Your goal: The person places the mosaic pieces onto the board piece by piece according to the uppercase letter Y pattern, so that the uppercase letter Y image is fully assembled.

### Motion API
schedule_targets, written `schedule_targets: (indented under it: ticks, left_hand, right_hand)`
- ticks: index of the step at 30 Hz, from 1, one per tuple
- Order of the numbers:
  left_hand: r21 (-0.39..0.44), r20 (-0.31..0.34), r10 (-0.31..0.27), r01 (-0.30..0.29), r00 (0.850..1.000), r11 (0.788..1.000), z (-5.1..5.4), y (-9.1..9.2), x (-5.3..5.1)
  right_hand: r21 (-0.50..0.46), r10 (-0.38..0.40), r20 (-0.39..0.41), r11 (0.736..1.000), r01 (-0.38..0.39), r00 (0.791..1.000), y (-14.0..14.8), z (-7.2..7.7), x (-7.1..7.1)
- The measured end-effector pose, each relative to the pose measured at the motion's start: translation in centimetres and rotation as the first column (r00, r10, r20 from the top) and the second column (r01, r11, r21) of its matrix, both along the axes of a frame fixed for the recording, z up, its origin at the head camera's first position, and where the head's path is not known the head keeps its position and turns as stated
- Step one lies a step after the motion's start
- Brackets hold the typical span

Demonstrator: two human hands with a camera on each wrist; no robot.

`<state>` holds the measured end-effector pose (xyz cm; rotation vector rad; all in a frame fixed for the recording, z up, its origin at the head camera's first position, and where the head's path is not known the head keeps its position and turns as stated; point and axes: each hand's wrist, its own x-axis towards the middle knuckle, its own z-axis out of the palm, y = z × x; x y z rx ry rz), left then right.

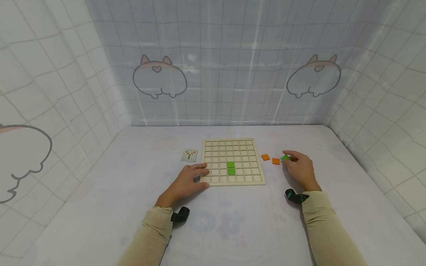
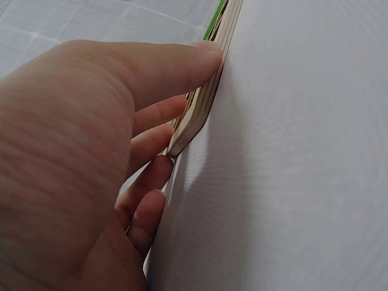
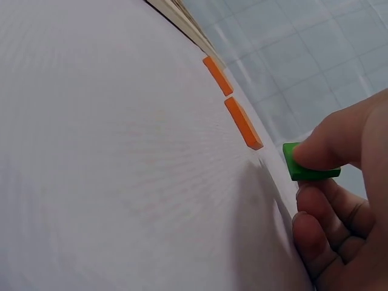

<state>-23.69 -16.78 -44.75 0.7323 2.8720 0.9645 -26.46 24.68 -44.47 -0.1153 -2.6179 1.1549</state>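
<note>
Left sleeve [image 1: 148, 236] is sitting closest, with a black wrist unit [image 1: 181, 215] at the cuff. Left hand [image 1: 186, 181] is resting loose, fingers apart and not clamped, touching the near-left corner of the board [image 1: 213, 148]. Small printed card [image 1: 189, 155] is lying flat just beyond that hand, apart from the board. Board is lying flat on the counter [image 1: 253, 207] between the hands, left hand nearer; it's looking about square, so no clear long axis. Two green tiles [image 1: 231, 170] are sitting in adjoining cells, right of the left fingertips. First orange tile [image 1: 265, 157] is lying just off the board's right edge; second orange tile [image 1: 276, 161] is lying between it and the right hand [image 1: 301, 169]. That hand is pinching the held green tile [image 1: 285, 157] between thumb and fingers; can't tell if it's touching the counter.

Key relation: board is lying left of the pinching hand, with both orange tiles sitting in the gap. They're looking low, so I'm judging them a minor obstacle.
</note>
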Motion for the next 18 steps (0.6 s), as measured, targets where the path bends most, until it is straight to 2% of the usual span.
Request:
schedule_targets:
  ticks: [11,15,18]
  left_hand:
    - [0.008,-0.002,-0.006,0.006,1.000,1.000,0.42,0.11,0.29]
    - [0.006,-0.006,-0.004,0.004,1.000,1.000,0.36,0.09,0.29]
    - [0.004,-0.011,-0.005,0.005,1.000,1.000,0.30,0.07,0.26]
  right_hand:
    - [-0.017,-0.028,-0.057,0.999,0.027,0.998,0.02,0.26,-0.17]
    - [-0.144,-0.021,-0.001,0.989,0.021,1.000,-0.22,0.55,-0.27]
    - [-0.277,0.019,0.032,0.961,-0.010,0.999,-0.57,0.88,-0.30]
